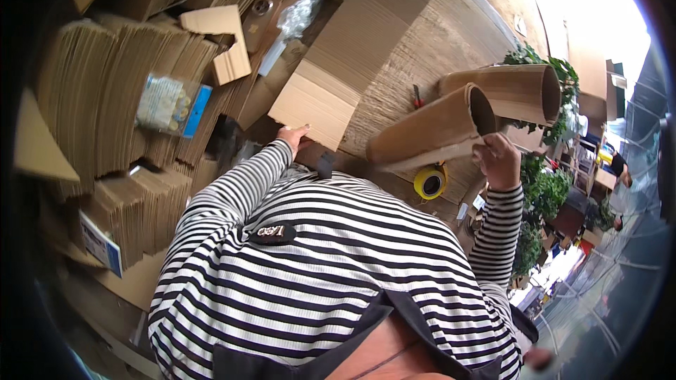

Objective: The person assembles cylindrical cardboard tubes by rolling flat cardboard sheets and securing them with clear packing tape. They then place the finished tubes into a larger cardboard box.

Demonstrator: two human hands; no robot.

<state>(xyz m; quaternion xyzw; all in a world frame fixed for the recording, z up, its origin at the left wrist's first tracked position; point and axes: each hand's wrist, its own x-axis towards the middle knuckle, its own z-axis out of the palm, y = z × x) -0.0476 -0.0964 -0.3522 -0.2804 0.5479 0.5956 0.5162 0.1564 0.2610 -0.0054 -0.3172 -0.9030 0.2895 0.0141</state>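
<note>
A long folded cardboard sheet (345,56) lies across the wooden table, and my left hand (294,137) grips its near edge. To the right, two brown cardboard tubes lie on their sides, a nearer tube (422,127) and a farther tube (493,91), with their open ends facing right. My right hand (500,160) is raised just beside the nearer tube's open end, fingers pinched on a thin translucent strip (440,157) that runs along the tube's near side. It looks like clear tape. A yellow-rimmed tape roll (429,181) sits below that tube.
Stacks of flat cardboard (134,70) fill the left side, with a plastic bag of small parts (169,105) against them. A torn cardboard piece (229,42) and bubble wrap (299,15) lie near the sheet. A red-handled tool (417,97) is behind the tubes; green leaves (546,186) are at right.
</note>
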